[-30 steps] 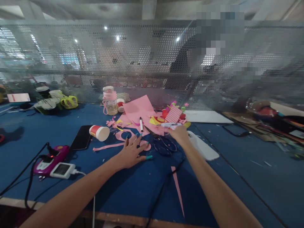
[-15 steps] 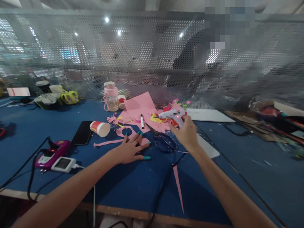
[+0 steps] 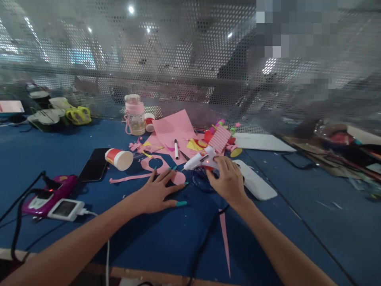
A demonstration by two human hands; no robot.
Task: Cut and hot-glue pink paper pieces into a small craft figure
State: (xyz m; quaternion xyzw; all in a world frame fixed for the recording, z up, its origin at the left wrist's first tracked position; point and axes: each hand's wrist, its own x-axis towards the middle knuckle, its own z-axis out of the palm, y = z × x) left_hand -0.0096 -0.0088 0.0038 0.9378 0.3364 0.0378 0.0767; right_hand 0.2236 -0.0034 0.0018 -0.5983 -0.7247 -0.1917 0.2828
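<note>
My left hand (image 3: 160, 192) lies palm down on the blue table with its fingers spread. Its fingertips are at a pink paper disc (image 3: 178, 178) and a pink sheet piece with a round hole (image 3: 145, 163). In my right hand (image 3: 229, 178) is a white glue gun (image 3: 201, 159), its nozzle pointing left and down close to the disc. Blue-handled scissors (image 3: 202, 180) lie under the glue gun, partly hidden. A white marker (image 3: 176, 149) rests on the pink paper (image 3: 174, 127) behind. One thin pink strip (image 3: 131, 178) lies left of the disc.
On the left are a paper cup (image 3: 119, 159), a black phone (image 3: 93, 165) and a purple power strip (image 3: 64, 186) with cables. A bottle (image 3: 134, 115) stands by the perforated metal screen (image 3: 178, 59). A white case-like piece (image 3: 257, 180) and a narrow pink triangle (image 3: 225, 242) lie nearer me.
My right hand has brought the glue gun down and left, towards the pink disc. My left hand stays flat at the paper pieces. The camera view has shifted slightly.
</note>
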